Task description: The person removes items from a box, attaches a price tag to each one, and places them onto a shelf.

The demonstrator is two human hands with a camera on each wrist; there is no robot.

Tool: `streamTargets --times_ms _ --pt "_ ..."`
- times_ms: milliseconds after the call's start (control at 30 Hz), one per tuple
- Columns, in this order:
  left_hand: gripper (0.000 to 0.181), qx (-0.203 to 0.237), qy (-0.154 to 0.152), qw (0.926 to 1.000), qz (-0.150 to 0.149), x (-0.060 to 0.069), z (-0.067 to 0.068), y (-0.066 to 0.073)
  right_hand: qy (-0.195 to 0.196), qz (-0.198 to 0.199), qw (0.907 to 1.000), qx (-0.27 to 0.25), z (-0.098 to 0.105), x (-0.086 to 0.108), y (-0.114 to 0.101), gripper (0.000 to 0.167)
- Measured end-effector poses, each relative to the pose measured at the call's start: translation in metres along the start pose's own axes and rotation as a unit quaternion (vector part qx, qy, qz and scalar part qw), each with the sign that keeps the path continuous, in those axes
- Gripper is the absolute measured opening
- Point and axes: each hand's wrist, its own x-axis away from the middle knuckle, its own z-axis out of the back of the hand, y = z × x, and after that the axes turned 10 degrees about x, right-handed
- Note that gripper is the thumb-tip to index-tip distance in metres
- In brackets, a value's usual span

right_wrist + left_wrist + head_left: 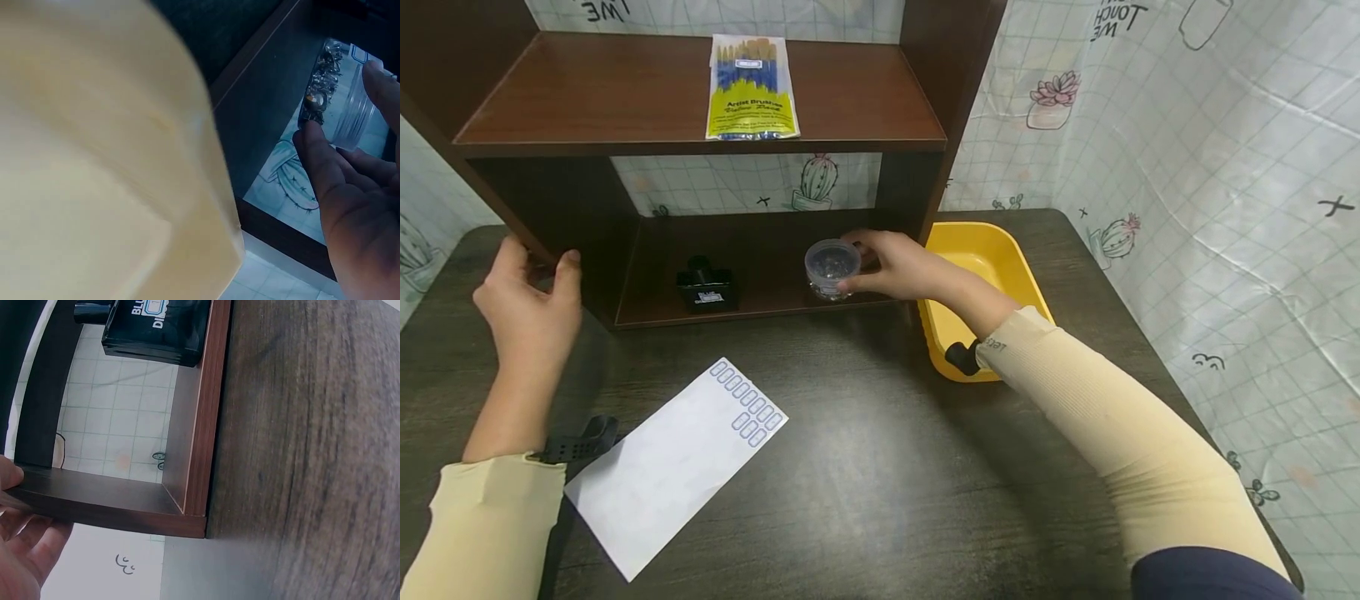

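A clear round jar with a clear lid is at the right front of the lower shelf. My right hand holds it from the right between thumb and fingers. In the right wrist view, small shiny metal pieces show inside the jar. Whether its base touches the shelf, I cannot tell. My left hand grips the front edge of the brown rack's left side panel, thumb on the inner face and fingers outside. A dark bottle with a black cap stands on the lower shelf, left of the jar.
A pack of artist brushes lies on the upper shelf. Right of the rack sits a yellow tray, partly under my right forearm. A white envelope-like sheet printed with small blue boxes lies on the dark table.
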Motion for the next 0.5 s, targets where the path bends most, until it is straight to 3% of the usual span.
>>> streamTargets --times_ms 500 --pt "0.034 0.004 0.002 1.0 -0.005 0.0 0.0 0.0 -0.059 -0.017 0.9963 0.061 -0.003 -0.024 -0.006 0.061"
